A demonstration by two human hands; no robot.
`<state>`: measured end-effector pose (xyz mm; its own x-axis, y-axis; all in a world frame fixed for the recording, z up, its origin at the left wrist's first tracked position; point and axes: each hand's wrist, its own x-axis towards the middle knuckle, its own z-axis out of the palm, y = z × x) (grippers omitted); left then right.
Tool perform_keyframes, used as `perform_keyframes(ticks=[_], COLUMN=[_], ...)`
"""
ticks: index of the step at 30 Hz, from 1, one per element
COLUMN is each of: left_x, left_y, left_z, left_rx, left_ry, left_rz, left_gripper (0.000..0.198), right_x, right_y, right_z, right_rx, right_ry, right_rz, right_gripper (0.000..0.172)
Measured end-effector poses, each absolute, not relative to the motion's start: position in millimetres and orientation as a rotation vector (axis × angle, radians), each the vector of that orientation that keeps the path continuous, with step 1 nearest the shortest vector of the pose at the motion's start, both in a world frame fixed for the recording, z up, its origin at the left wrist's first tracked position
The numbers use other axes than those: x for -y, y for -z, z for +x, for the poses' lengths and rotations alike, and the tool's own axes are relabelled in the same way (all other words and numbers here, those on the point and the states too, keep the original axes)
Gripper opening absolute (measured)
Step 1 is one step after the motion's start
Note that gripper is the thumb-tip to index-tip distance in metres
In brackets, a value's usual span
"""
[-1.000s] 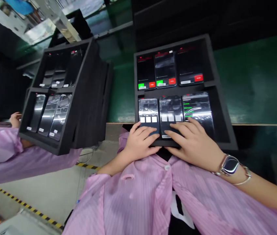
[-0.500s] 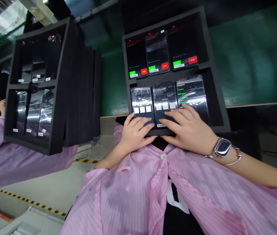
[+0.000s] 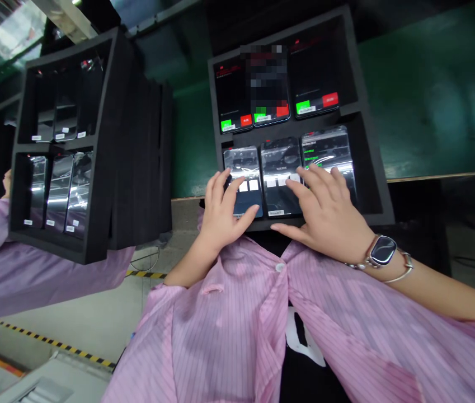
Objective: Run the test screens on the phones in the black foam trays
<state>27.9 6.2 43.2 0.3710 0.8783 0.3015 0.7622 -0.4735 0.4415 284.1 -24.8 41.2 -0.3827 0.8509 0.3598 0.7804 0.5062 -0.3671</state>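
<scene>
Black tray holds phones, left hand and right hand above, each grip wide.

Room to the right, foam barriers ahead and left of the fingers.
Ahead of the fingertips, the rectangular black foam tray has a crossbar in the way; rightward, green tabletop offers passage beyond its rim; leftward, stacked black foam trays block reach.
</scene>
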Motion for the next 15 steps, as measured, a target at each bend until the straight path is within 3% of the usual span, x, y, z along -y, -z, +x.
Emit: perform_keyframes(ticks=[6, 12, 15], left_x=[-3, -9, -9], left_y=[-43, -32, -27], left_z=[28, 24, 23], left_rx=[-1.583, -1.423, -1.395], left_ry=[-0.66, -0.831, -0.889], left_rz=[2.403, 2.271, 2.209], left_gripper=[0.044, 0.065, 0.071], right_x=[24, 34, 34], right_y=[-65, -80, -62], right_z=[312, 351, 355], right_rx=[2.077, 2.126, 2.165], right_ry=[-0.184, -0.156, -0.184], right_rz=[-1.33, -1.312, -1.359], right_gripper=[0.082, 0.045, 0.052])
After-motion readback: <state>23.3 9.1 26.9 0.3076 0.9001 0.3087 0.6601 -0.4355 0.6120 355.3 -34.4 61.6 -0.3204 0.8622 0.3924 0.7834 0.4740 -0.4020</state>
